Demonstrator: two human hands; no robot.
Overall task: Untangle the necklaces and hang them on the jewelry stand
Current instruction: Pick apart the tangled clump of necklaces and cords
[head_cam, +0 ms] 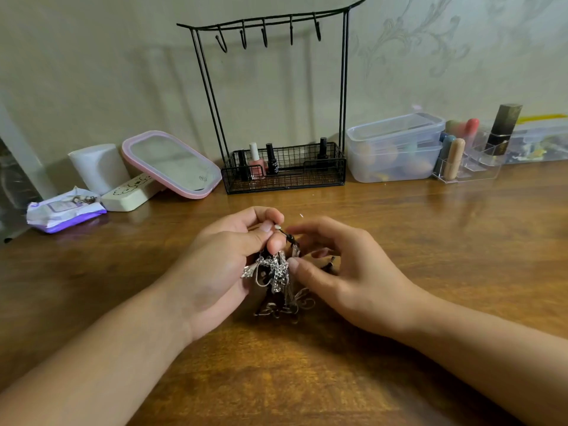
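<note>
A tangled bunch of silver and dark necklaces (276,275) hangs between my hands over the wooden table (307,379), its lower loops lying on the wood. My left hand (227,259) grips the top of the bunch, thumb and fingers curled round the chains and a dark cord. My right hand (335,272) is just right of the tangle, its thumb touching the chains and its fingers curled by a dark strand. The black wire jewelry stand (342,87) stands at the back centre against the wall, its several hooks bare.
Nail polish bottles (256,162) sit in the stand's wire basket. To the left are a pink-rimmed mirror (172,164), a white cylinder (98,167) and a wipes pack (64,210). To the right are clear plastic boxes (396,149) and an acrylic organiser (470,161) with cosmetics.
</note>
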